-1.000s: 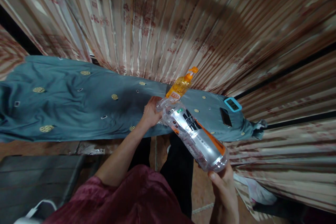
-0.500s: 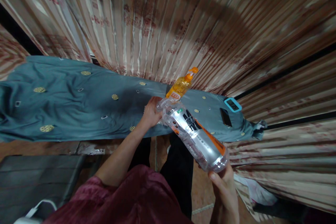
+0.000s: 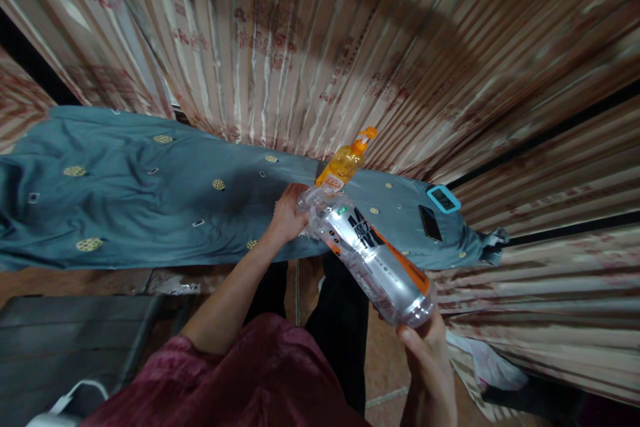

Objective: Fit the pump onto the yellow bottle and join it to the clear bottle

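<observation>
A large clear plastic bottle (image 3: 375, 257) with a silver and orange label is tilted between my hands, its neck toward the upper left. My left hand (image 3: 290, 213) is closed around the neck end. At the lower right my right hand (image 3: 425, 343) grips the base, thumb on the near side and the other fingers mostly hidden behind it. Just beyond the neck stands a pump bottle (image 3: 343, 163) of yellow-orange liquid with an orange pump head, partly covered by the clear bottle.
A narrow surface is draped with a blue-green cloth (image 3: 135, 207). On its right end lie a dark phone (image 3: 431, 223) and a blue-framed digital clock (image 3: 443, 199). Patterned curtains (image 3: 300, 47) hang behind and to the right. A grey padded seat (image 3: 75, 340) is at lower left.
</observation>
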{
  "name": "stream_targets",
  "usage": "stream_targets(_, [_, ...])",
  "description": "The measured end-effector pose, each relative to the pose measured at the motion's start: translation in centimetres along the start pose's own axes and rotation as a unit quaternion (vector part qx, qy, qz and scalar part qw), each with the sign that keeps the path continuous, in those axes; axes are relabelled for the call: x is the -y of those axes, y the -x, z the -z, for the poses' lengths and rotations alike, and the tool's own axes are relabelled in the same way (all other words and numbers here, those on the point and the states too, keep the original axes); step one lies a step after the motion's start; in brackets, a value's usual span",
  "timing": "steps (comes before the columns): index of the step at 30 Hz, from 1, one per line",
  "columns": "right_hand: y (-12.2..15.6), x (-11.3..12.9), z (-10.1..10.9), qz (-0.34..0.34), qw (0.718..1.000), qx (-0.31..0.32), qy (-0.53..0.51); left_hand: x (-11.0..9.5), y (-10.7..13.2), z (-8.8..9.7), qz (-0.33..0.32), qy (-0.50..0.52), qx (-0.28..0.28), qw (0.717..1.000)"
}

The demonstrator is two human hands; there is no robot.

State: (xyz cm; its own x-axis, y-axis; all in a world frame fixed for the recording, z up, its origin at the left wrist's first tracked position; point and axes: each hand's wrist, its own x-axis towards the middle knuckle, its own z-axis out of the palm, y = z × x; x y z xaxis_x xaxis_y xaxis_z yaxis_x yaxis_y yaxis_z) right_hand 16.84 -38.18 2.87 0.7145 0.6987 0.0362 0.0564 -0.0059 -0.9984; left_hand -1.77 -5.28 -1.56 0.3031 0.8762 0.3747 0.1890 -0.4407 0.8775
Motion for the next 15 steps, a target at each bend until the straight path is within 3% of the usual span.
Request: stream_targets(15, [-0.16,-0.06,-0.13,0.003,1.000,-0.003,-0.003,0.07,-0.03,0.09,-0.003,0.000,0.006,1.000])
